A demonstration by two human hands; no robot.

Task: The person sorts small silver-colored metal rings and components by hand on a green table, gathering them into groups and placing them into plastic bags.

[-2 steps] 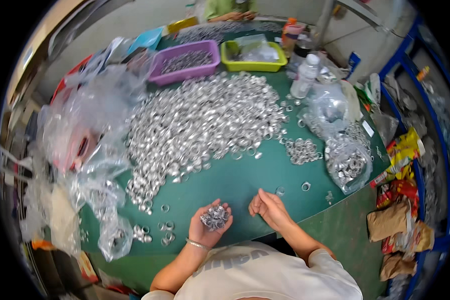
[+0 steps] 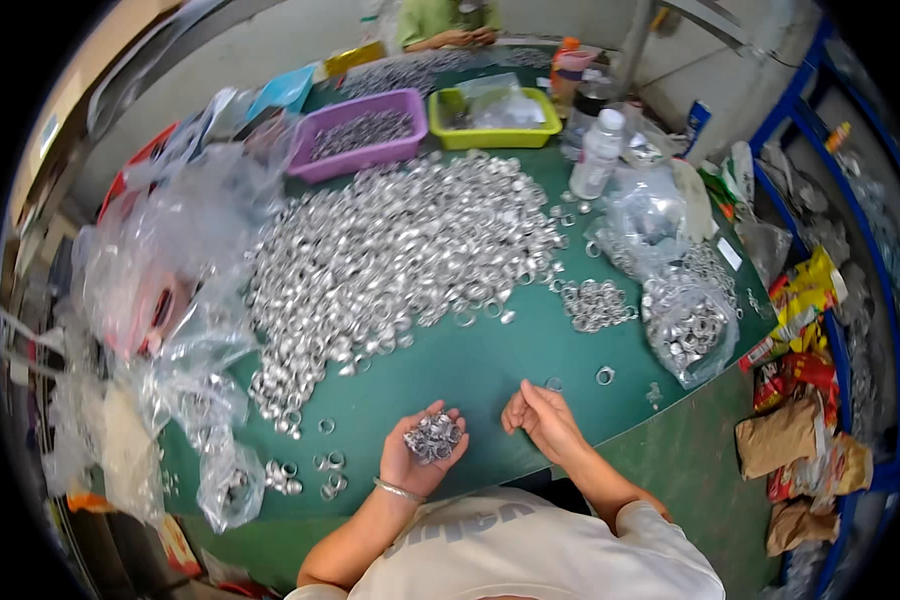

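Palm up and cupped, my left hand (image 2: 417,470) carries a heap of small silvery metal pieces (image 2: 433,438). My right hand (image 2: 545,418) is beside it, held over the near part of the green table. Its fingers are curled in and the thumb points forward; whatever they pinch is too small or hidden to make out. A clear ring-like piece (image 2: 554,384) lies just beyond the right thumb, and a silver ring (image 2: 605,376) is a little farther right. Beyond both hands spreads a large pile of silver rings (image 2: 400,250).
A purple basin (image 2: 360,165) of small metal parts and a yellow-green basin (image 2: 500,138) stand at the back. Plastic bags (image 2: 180,220) crowd the left. On the right are a white bottle (image 2: 597,155) and a bag of rings (image 2: 692,330). Another person's hands (image 2: 470,37) work at the far edge.
The view has shifted slightly, so the table's things appear a little farther left. My hands keep nearly the same pose, and the metal pieces stay in my left palm.
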